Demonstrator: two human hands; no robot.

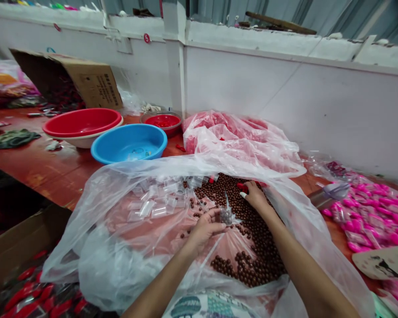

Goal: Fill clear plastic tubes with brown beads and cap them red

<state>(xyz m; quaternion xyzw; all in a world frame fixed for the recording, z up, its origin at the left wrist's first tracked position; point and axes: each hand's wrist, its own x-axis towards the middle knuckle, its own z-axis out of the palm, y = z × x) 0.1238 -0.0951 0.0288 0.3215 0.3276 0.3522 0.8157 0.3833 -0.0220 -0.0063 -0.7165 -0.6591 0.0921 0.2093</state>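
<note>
Between the fingertips of my left hand (204,229) is a small clear plastic container (225,216), held over the beads; what is inside it I cannot make out. My right hand (254,196) is farther off and to the right, its fingers closed on a small red plastic piece (242,187) close above the pile. Dark brown round beads (265,247) spread in a loose heap under and around both hands. To the left of them lie several empty-looking clear containers (162,196). All this rests on a large translucent plastic sheet (119,260).
Behind stand a blue basin (129,143), a red basin (82,122) and a bag of pink-red items (235,137) against the wall. Bright pink pieces (374,207) lie at right. A cardboard box (92,84) tips open at back left; red-capped pieces (46,296) fill a box at lower left.
</note>
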